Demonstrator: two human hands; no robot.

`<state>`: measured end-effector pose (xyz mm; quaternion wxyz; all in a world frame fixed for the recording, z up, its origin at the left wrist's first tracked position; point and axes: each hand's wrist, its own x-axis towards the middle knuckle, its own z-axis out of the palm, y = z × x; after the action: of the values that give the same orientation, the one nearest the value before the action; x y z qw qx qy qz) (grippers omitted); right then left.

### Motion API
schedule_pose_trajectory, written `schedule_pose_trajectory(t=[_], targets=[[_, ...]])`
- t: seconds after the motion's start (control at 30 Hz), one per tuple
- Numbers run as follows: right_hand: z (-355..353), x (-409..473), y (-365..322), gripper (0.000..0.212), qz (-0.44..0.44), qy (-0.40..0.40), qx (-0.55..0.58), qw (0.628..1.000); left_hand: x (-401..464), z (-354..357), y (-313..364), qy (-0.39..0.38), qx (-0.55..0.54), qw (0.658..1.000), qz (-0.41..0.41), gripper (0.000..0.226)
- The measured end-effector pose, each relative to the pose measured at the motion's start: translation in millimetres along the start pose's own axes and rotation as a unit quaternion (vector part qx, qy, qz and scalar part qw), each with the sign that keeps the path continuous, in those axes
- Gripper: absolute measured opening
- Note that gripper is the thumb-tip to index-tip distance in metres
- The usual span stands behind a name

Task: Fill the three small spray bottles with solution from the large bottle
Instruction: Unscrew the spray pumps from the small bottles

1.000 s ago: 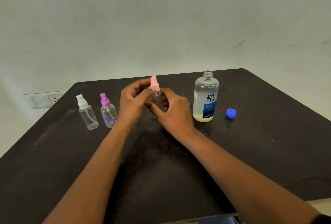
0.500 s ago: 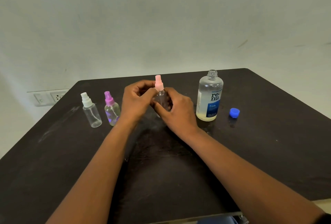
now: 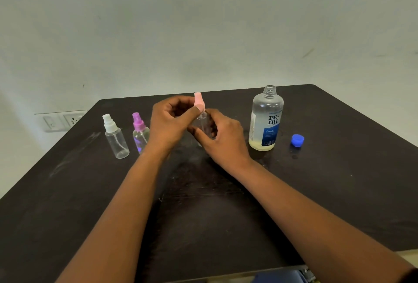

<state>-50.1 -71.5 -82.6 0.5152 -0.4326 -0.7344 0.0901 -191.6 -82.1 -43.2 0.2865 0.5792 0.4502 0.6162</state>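
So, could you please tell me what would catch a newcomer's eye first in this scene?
Probably the two hands at the table's centre: the left hand pinches the pink spray top while the right hand grips the small clear bottle below it. To their right stands the large bottle, uncapped and nearly empty, with its blue cap on the dark table beside it.

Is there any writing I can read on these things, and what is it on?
"re-nu": large letters on the big bottle's label.
"fresh": white word on that label's blue part.
Smaller print above and below on the label: too blurred to read.
Spray bottles, blue cap, wall socket: no readable text.
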Motion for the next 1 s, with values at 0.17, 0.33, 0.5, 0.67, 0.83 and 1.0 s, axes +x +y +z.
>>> schedule_pose_trajectory(t=[0.17, 0.33, 0.5, 0.67, 0.83, 1.0], targets=[[1.2, 0.0, -2.0, 0.045, 0.009, -0.015, 0.004, 1.000, 2.2, -0.3, -3.3, 0.026, 0.028, 0.999, 0.020, 0.011], [0.7, -2.0, -2.4, 0.049, 0.001, -0.025, -0.012, 1.000, -0.2, 1.5, 1.0, 0.071, 0.031, 0.996, 0.051, 0.019], [5.6, -3.9, -1.6, 0.053, -0.001, -0.034, -0.040, 0.999, 3.5, -5.5, 9.4, 0.173, -0.080, 0.979, 0.068, 0.020], [3.4, 0.7, 4.1, 0.049, 0.029, -0.017, -0.029, 0.999, 12.8, -22.2, 11.7, 0.221, -0.197, 0.953, 0.063, 0.025], [4.3, 3.7, 7.9, 0.045, 0.032, 0.013, 0.005, 0.999, 10.9, -31.2, 20.9, 0.197, -0.159, 0.965, 0.061, 0.020], [7.9, 6.7, 12.4, 0.046, 0.060, 0.044, 0.039, 0.996, -2.8, -21.2, 17.7, 0.093, 0.281, 0.955, 0.021, 0.021]])
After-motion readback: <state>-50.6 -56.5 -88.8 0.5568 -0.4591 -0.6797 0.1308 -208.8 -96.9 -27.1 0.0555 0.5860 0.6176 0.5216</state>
